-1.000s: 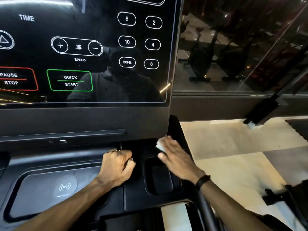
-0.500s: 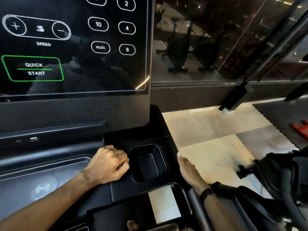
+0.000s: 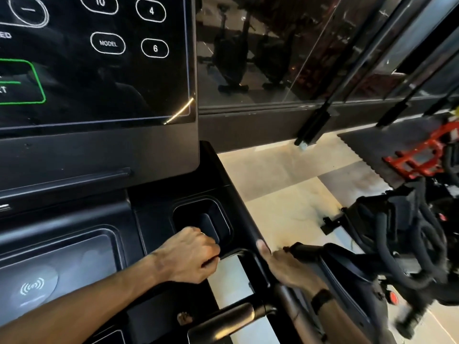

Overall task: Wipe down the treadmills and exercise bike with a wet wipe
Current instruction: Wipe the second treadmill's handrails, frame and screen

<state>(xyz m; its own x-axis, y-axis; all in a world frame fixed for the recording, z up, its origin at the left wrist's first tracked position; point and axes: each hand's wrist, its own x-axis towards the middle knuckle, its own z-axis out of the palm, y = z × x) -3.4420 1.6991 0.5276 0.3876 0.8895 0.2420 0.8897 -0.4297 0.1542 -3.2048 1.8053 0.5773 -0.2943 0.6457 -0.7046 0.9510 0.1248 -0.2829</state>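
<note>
The treadmill console (image 3: 159,224) is a glossy black surface with one recessed cup holder (image 3: 202,220) near its right edge and one wireless-charging pad (image 3: 34,285) marked with a wave symbol at lower left. Above it stands one dark touchscreen (image 3: 94,60) showing white outlined buttons and part of a green box. Beyond the console's right edge lies a pale tiled floor (image 3: 285,184), then a dark glass wall (image 3: 285,53) reflecting two upright exercise machines. One black exercise bike (image 3: 407,247) stands at right, with a red frame (image 3: 422,155) behind it. Two hands show. The left hand (image 3: 191,256) rests on the console just before the cup holder, fingers curled into a loose fist holding nothing visible. The right hand (image 3: 280,265) lies along the console's right outer edge; whether it is gripping cannot be told. The wet wipe is not visible.
</note>
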